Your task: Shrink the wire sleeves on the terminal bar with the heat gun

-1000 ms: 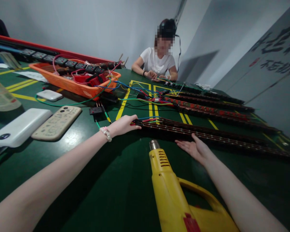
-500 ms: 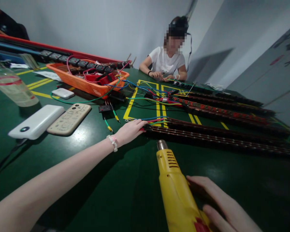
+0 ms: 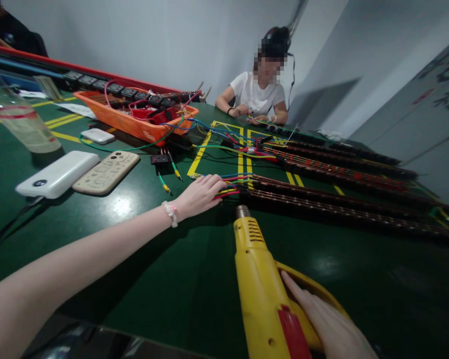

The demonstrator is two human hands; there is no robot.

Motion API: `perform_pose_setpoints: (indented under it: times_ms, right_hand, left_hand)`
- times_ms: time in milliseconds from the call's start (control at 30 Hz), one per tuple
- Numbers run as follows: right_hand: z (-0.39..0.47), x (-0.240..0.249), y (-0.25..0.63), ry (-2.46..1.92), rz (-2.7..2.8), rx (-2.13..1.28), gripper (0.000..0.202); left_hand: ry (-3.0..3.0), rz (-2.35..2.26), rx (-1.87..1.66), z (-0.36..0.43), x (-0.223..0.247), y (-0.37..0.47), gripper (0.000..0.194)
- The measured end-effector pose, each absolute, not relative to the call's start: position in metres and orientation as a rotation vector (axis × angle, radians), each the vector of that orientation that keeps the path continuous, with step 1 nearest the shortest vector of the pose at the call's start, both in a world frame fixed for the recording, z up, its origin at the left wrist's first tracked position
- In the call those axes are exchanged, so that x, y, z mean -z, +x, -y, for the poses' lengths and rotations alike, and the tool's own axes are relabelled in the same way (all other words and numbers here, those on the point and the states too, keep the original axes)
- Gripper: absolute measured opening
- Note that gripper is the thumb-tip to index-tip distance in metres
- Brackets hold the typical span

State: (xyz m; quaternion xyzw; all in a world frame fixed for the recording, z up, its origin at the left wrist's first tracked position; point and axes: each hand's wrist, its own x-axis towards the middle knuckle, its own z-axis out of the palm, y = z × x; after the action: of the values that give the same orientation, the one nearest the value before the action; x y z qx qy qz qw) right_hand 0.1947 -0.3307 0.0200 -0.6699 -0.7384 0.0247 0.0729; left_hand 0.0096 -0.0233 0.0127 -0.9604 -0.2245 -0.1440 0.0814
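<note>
My left hand reaches across the green table and rests on a bunch of coloured wires at the near end of a long dark strip. A yellow heat gun lies on the table in front of me, its metal nozzle pointing at the wire ends. My right hand lies along the gun's handle, with fingers laid along it; a closed grip is not visible.
A white power bank and a beige phone lie at left, beside a clear bottle. An orange basket holds wires and parts. More long strips lie behind. A person in a white shirt works across the table.
My right hand left the strip and came back to the heat gun's handle. My left hand stayed at the wire ends, shifting slightly.
</note>
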Motion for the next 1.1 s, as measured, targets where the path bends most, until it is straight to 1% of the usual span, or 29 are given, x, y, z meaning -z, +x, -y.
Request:
perform_pose_setpoints:
  times_ms: [100,167,233,400,633,833,1000,1100]
  right_hand:
    - [0.313,-0.032,0.18,-2.035,2.134,-0.572,0.103]
    - [0.302,-0.037,0.171,-2.02,2.051,-0.696,0.117]
    - [0.295,-0.036,0.165,-2.003,2.059,-0.654,0.123]
    - [0.288,-0.028,0.164,-1.857,2.186,-0.324,0.121]
    - [0.278,-0.031,0.162,-1.885,2.107,-0.327,0.121]
    - [0.275,-0.032,0.165,-1.86,2.171,-0.328,0.124]
    - [0.276,-0.029,0.164,-1.852,2.177,-0.204,0.118]
    - [0.276,-0.028,0.163,-1.839,2.185,-0.13,0.116]
  left_hand:
    - [-2.856,0.638,0.313,0.023,-0.015,-0.014,0.037]
    - [-2.872,0.705,0.283,0.025,-0.015,-0.021,0.039]
    - [-2.889,0.785,0.251,0.028,-0.015,-0.023,0.042]
    - [-2.977,0.849,0.143,0.034,-0.018,-0.017,0.05]
    - [-3.097,1.031,0.207,0.03,-0.013,-0.016,0.054]
    - [-3.326,1.199,0.229,0.019,-0.012,-0.015,0.054]
    - [-3.422,1.388,0.297,0.015,-0.013,-0.015,0.054]
    - [-3.458,1.407,0.348,0.017,-0.013,-0.015,0.052]
